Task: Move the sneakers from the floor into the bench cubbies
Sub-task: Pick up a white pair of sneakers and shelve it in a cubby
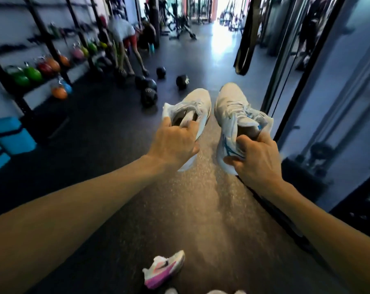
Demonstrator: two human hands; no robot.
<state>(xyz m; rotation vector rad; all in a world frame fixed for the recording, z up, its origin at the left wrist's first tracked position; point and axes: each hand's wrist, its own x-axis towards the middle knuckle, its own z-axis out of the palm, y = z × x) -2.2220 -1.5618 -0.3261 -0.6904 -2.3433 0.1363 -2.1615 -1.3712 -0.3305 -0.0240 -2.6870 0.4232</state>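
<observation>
Two white sneakers are held up above the dark gym floor, toes pointing away from me. My left hand point(174, 143) grips the heel collar of the left white sneaker point(193, 107), fingers hooked inside its opening. My right hand point(257, 155) grips the heel of the right white sneaker point(232, 111), which has blue stripes on its side. A white and pink sneaker point(163, 269) lies on the floor near my feet. No bench or cubbies are in view.
Several black medicine balls point(148, 90) lie on the floor ahead. A rack of coloured kettlebells point(32, 74) lines the left wall, with blue foam blocks point(6, 135) beside it. A person point(124, 39) bends over in the aisle. A dark metal frame point(286, 81) stands at the right.
</observation>
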